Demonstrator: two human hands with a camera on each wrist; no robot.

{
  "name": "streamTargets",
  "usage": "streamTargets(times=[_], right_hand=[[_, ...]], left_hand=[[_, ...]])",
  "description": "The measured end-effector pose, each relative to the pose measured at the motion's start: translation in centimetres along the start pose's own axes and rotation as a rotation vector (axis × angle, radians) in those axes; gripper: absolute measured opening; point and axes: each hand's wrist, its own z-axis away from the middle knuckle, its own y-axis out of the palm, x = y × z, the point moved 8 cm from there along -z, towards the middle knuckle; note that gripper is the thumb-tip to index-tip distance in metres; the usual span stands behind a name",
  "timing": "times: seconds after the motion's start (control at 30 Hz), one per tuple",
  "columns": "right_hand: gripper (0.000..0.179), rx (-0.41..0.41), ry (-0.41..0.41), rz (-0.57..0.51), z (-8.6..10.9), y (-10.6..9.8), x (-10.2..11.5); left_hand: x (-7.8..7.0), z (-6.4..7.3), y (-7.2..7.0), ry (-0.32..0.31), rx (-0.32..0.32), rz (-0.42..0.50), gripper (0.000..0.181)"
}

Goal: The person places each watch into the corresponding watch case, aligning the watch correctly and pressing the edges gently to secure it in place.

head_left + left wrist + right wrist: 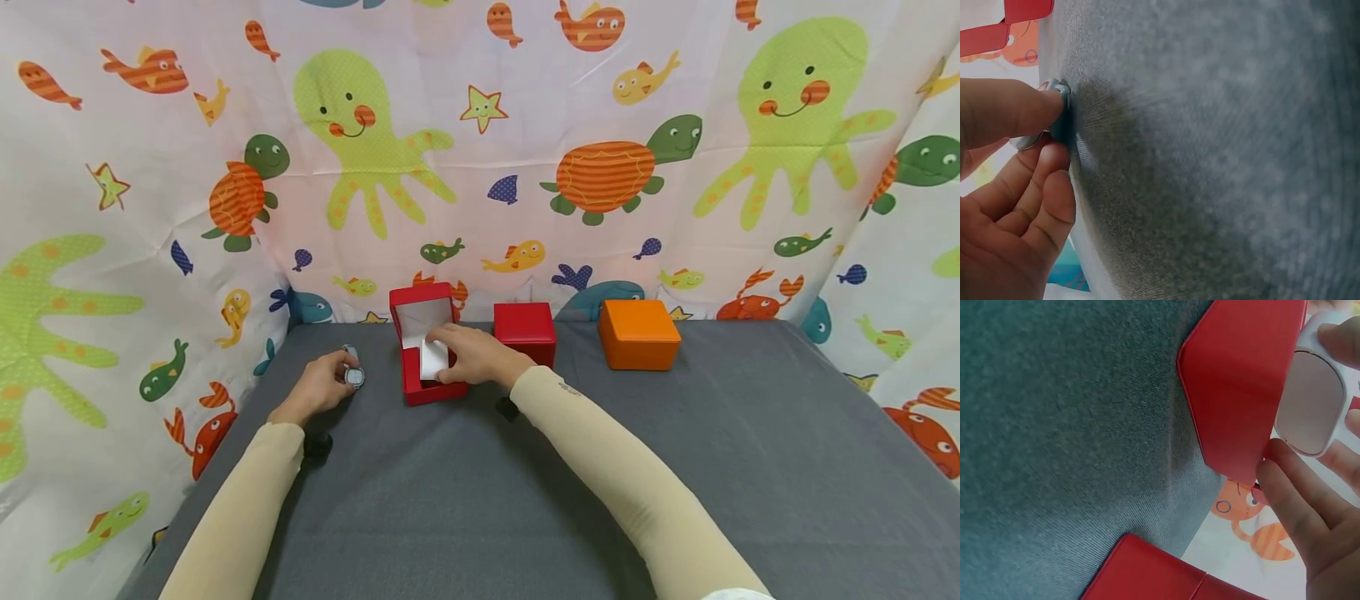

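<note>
In the head view, my left hand (318, 387) pinches a wristwatch (354, 377) with a round face between thumb and fingers, just left of an open red box (412, 390). The left wrist view shows the watch (1059, 122) close to the grey cloth, partly covered by the thumb. My right hand (480, 357) grips a white watch cushion (432, 361) at the mouth of that box, whose lid stands raised behind. Seen from the right wrist, the cushion's flat oval end (1311, 403) shows at the box's rim, with two fingers touching the red wall.
Right of the open box is a closed red box (525, 327), partly behind my right wrist. Farther right stands a closed orange box (640, 335). Grey cloth (420, 500) covers the table, and a curtain printed with sea animals (480, 167) hangs at the back and sides.
</note>
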Motion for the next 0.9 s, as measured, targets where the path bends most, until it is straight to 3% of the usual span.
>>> streamTargets(times=[0.17,0.33,0.57,0.9], right_hand=[[0.069,-0.034,-0.020,-0.035,0.5,-0.2,0.3],[0.068,-0.071,-0.024,-0.092,1.2,-0.6,0.4],[0.067,-0.095,-0.047,-0.158,2.5,-1.0,0.6],[0.065,-0.182,-0.113,-0.267,4.5,-1.3,0.7]], left_hand=[[-0.2,0.2,0.2,-0.013,0.013,0.034,0.036],[-0.9,0.6,0.0,0.021,-0.019,0.076,0.036],[-2.3,1.6,0.1,-0.019,-0.051,0.214,0.039],[-6.2,3.7,0.4,0.098,-0.113,0.263,0.038]])
